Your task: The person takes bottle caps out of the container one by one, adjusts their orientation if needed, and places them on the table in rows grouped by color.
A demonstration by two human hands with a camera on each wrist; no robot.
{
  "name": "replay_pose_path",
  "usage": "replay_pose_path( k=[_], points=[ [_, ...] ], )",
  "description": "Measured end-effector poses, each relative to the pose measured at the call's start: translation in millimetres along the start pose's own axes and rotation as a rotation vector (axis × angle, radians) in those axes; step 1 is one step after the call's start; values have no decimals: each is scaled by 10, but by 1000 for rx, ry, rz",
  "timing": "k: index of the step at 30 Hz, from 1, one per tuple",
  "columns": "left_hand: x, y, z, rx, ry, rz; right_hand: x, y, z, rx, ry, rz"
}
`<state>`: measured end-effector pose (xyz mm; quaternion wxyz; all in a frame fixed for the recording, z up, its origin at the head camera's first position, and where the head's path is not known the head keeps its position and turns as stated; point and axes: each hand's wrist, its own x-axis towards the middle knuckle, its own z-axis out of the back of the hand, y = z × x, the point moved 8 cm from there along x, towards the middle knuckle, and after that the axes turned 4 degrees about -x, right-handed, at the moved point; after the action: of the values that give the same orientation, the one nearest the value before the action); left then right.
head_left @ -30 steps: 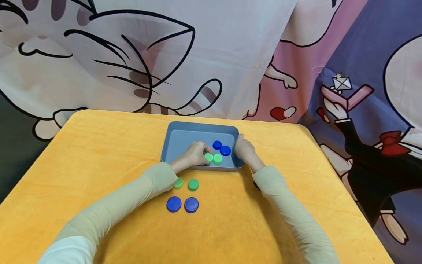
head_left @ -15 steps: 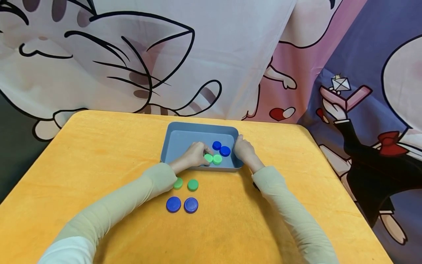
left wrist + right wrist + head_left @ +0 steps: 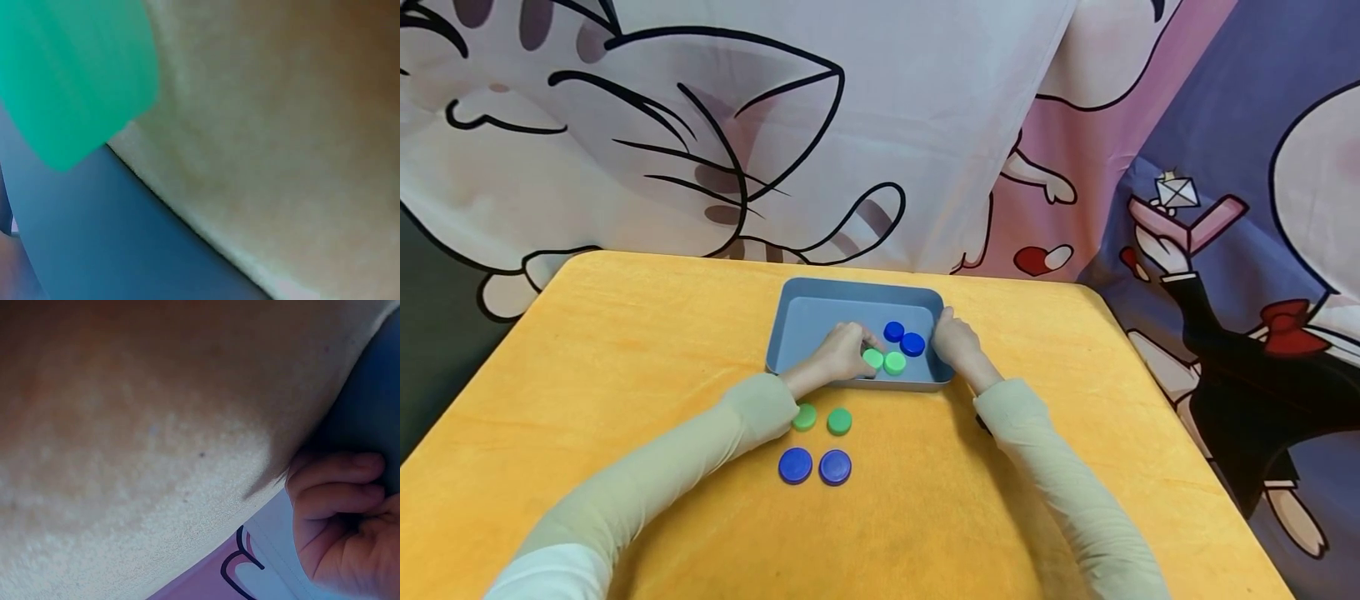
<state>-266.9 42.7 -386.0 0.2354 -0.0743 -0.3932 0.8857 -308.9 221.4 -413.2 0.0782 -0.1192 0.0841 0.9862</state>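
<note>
In the head view my left hand (image 3: 841, 352) reaches into a blue-grey tray (image 3: 805, 284). Thumb and fingers pinch a light green round cap (image 3: 872, 358) close to the front wall. Another light green cap (image 3: 895, 362) lies just right of it. Behind these, two dark blue caps (image 3: 893, 332) sit side by side on the tray floor. My right hand (image 3: 957, 340) grips the tray's right rim with curled fingers, some hidden by the wall. The left wrist view has a blurred green cap (image 3: 75, 75) beside bare skin, over the blue tray (image 3: 144, 231).
On the yellow tabletop (image 3: 940, 500) in front of the tray are two green caps (image 3: 839, 421), one partly behind the left sleeve (image 3: 752, 412). Two larger blue caps (image 3: 795, 466) lie nearer. A cartoon-printed cloth (image 3: 940, 125) hangs behind the table.
The left hand and the pinched green cap have shifted very slightly left, widening the gap to the other green cap in the tray. The right hand keeps its place on the rim.
</note>
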Motion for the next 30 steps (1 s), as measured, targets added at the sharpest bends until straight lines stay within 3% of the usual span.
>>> replay_pose_path(
  k=[10, 20, 30],
  points=[
    [-58, -43, 74, -14, -8, -9, 16, -17, -22, 4, 14, -10],
    [-135, -174, 143, -13, -23, -42, 14, -18, -10, -16, -16, 4],
    [-195, -291, 171, -23, -21, -29, 7, -4, -2, -9, -13, 12]
  ],
)
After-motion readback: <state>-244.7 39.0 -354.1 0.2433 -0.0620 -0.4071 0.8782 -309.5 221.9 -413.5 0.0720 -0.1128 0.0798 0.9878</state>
